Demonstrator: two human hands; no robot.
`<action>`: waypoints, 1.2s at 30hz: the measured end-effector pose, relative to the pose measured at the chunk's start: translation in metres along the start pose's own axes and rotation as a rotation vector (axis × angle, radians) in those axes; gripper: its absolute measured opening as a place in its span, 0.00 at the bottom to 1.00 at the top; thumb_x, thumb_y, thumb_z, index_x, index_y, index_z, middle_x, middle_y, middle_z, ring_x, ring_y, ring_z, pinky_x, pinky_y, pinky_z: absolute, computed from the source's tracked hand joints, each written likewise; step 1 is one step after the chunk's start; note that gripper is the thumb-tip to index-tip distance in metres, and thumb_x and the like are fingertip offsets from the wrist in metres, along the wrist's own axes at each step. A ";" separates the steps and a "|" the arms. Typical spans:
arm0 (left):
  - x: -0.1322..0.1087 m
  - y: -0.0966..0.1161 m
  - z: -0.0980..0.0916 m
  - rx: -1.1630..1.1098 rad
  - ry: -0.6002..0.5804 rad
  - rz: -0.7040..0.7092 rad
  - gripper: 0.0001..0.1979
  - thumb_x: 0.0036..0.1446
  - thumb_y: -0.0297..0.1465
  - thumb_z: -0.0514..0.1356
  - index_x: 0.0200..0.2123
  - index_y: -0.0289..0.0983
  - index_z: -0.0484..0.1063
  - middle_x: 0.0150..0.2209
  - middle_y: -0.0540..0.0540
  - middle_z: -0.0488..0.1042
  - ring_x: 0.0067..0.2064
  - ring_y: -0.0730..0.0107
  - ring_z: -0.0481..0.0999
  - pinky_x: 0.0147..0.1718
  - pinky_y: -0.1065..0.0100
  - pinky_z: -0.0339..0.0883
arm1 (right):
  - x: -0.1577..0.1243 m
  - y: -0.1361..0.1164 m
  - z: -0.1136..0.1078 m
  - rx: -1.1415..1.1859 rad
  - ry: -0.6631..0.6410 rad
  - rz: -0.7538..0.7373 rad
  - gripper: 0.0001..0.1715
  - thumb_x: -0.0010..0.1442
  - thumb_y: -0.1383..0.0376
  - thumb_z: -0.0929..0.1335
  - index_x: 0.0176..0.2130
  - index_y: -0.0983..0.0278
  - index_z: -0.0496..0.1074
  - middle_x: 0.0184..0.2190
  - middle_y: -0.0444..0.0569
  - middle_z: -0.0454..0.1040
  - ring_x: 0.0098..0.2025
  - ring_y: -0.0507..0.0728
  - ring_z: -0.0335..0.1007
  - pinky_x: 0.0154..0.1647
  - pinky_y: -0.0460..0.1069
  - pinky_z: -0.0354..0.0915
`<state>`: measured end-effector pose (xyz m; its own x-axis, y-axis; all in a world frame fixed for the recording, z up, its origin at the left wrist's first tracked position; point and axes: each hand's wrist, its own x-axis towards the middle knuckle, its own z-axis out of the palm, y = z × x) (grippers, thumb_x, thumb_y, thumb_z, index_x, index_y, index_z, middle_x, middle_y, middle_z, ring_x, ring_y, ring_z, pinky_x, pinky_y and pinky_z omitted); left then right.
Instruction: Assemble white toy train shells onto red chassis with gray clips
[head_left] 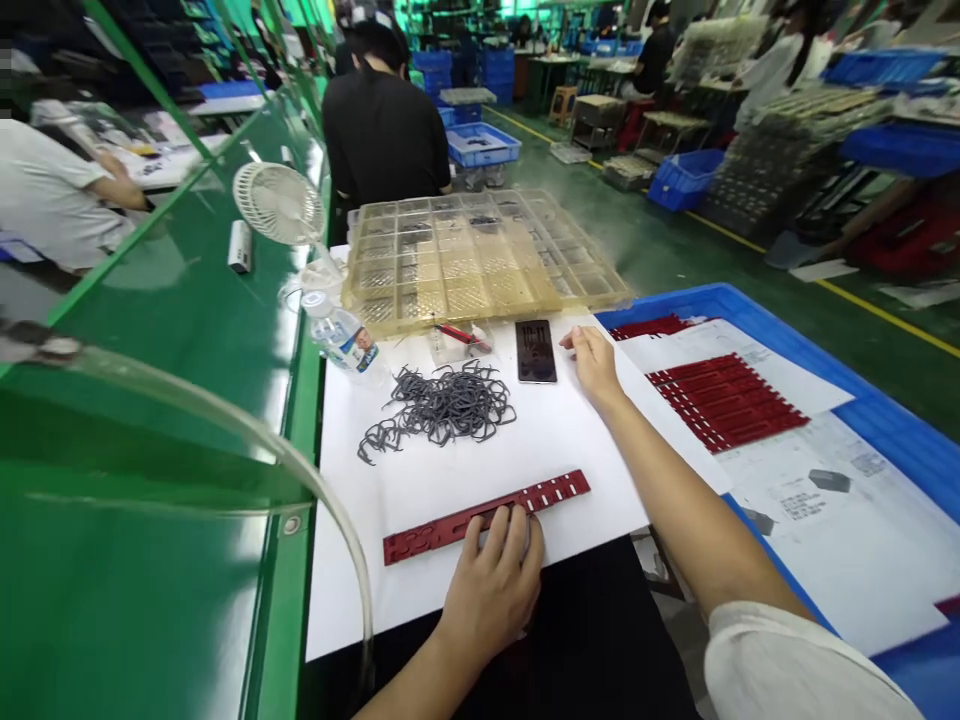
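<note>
My left hand (491, 585) grips a long red slotted strip (480, 515) lying on a white sheet (577, 490), with its fingers across the strip's middle. My right hand (592, 365) rests at the sheet's far edge, holding nothing, next to a dark phone-sized slab (536, 350). A tangled pile of small grey hooks (439, 405) lies on the sheet between my hands. Beyond it sits a small clear box with a red-handled tool (461, 338).
A translucent compartment tray (480, 255) stands beyond the sheet, beside a water bottle (341, 335) and white fan (274, 205). To the right, a blue crate (825, 400) holds papers and red strips (724, 400). Co-workers (382, 130) sit at nearby benches.
</note>
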<state>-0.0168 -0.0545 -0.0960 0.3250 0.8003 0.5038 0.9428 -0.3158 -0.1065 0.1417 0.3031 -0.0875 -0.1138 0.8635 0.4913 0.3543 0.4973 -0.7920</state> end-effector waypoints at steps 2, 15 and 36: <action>0.000 -0.001 -0.002 0.017 -0.014 0.006 0.19 0.67 0.37 0.66 0.58 0.37 0.83 0.59 0.35 0.82 0.61 0.45 0.74 0.60 0.48 0.63 | 0.000 -0.002 0.001 0.007 0.001 0.004 0.45 0.72 0.27 0.59 0.32 0.58 0.78 0.36 0.54 0.79 0.42 0.64 0.78 0.42 0.59 0.76; -0.004 -0.003 -0.006 0.021 -0.010 -0.001 0.20 0.71 0.37 0.61 0.60 0.37 0.81 0.62 0.36 0.80 0.62 0.46 0.73 0.62 0.48 0.60 | -0.003 -0.007 0.000 -0.034 -0.039 0.013 0.41 0.71 0.29 0.62 0.32 0.58 0.80 0.38 0.55 0.82 0.43 0.65 0.80 0.46 0.62 0.76; -0.001 0.000 -0.012 -0.001 -0.070 -0.097 0.33 0.64 0.41 0.66 0.69 0.36 0.74 0.77 0.32 0.68 0.78 0.35 0.63 0.75 0.43 0.49 | -0.005 -0.005 -0.001 -0.054 -0.036 -0.025 0.41 0.71 0.29 0.63 0.31 0.57 0.80 0.38 0.55 0.81 0.44 0.65 0.79 0.47 0.61 0.77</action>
<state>-0.0183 -0.0614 -0.0860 0.2364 0.8609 0.4505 0.9701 -0.2355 -0.0588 0.1413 0.2964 -0.0856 -0.1565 0.8537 0.4968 0.4005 0.5146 -0.7582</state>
